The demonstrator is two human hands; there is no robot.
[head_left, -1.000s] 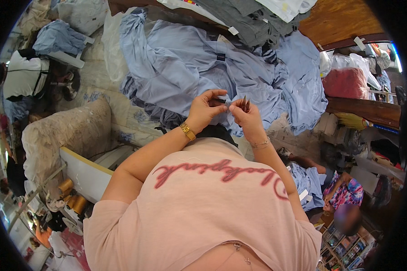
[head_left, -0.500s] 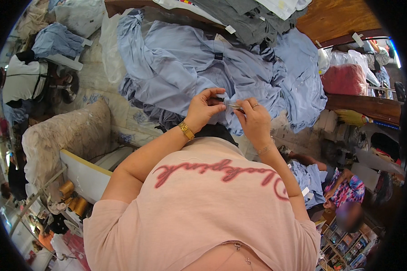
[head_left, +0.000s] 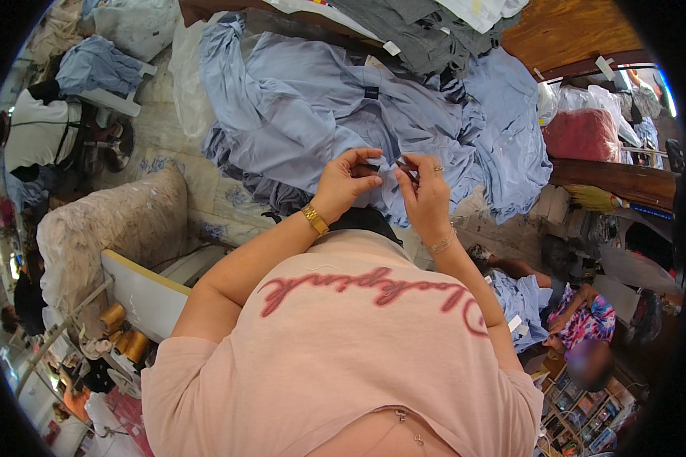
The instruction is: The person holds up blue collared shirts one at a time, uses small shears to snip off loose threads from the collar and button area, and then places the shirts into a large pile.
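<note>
- Left to right, then: cushioned chair (head_left: 114, 228) and thread spools (head_left: 122, 335) low on the left, well apart from the work.
- Left hand (head_left: 347, 183), gold bracelet (head_left: 314, 219) at the wrist, fingers curled, pinching a fold of the light blue shirt (head_left: 320, 114) near its lower edge.
- Right hand (head_left: 425, 194) just beside it, thumb and forefinger closed on a small thin tool (head_left: 402, 164); too small to tell whether clippers or needle.
- Risk, judged: both pinches close together, so a slip of the tool likely to prick a left fingertip.
- Risk, judged: loose grip on the fold, cloth sagging back into the blue heap, spot lost.
- Further right, red bundle (head_left: 583, 133) and broom (head_left: 594, 199), a seated person (head_left: 579, 324) below; no part in this.
</note>
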